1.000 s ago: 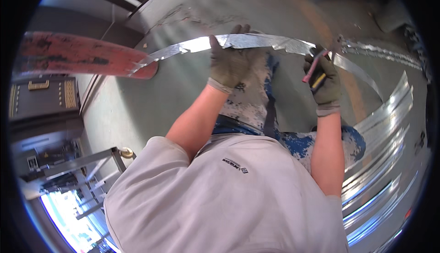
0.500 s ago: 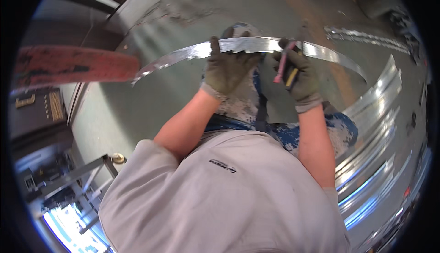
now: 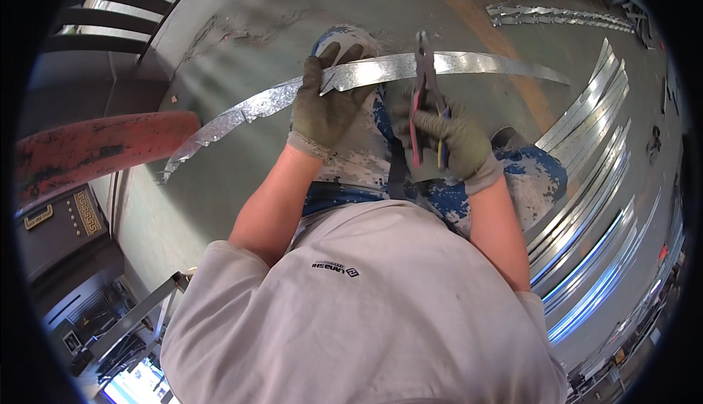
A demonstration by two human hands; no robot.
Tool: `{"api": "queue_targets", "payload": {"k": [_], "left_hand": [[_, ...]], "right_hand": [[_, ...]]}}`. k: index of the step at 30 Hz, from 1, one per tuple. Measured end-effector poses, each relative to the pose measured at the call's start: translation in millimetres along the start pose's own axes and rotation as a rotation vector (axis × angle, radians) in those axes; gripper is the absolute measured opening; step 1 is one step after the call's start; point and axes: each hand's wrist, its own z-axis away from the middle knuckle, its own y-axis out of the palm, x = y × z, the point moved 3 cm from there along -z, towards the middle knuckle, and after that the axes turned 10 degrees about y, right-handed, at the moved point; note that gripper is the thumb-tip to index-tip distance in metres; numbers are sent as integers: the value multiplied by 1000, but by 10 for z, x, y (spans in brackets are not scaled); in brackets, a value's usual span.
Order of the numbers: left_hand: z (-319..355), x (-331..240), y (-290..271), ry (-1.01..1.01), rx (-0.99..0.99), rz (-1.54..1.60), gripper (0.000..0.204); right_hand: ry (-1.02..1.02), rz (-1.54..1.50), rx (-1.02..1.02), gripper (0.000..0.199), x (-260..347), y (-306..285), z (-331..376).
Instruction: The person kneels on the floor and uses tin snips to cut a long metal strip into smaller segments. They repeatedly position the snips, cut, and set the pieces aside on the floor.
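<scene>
A long, thin shiny metal strip (image 3: pixel 454 63) with a jagged lower edge on its left half stretches across in front of me, over my raised knee. My left hand (image 3: pixel 322 107), in a grey-green work glove, grips it left of the middle, one finger in front and others behind. My right hand (image 3: pixel 458 137), gloved alike, is closed around pliers (image 3: pixel 425 75) with red and blue-yellow handles. Their jaws point away from me and overlap the strip in view; whether they bite on it, I cannot tell.
Several shiny metal strips (image 3: pixel 586 184) lie on the floor at right, with jagged strips (image 3: pixel 560 17) farther off. A worn red beam (image 3: pixel 110 148) reaches in from the left near the strip's end. Behind it stands a dark cabinet (image 3: pixel 62 221). A slatted dark frame (image 3: pixel 117 20) is at far left.
The strip and my left hand have shifted left in view. The pliers have turned upright, jaws away from me, and crossed the strip; my right hand sits slightly lower.
</scene>
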Motion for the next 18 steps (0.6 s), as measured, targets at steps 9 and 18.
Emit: {"api": "queue_targets", "payload": {"k": [9, 18], "left_hand": [[-118, 43, -41, -28, 58, 6, 48], [-145, 39, -101, -43, 116, 42, 45]], "right_hand": [[197, 286, -156, 32, -519, -257, 215], [136, 369, -203, 27, -588, -104, 145]]}}
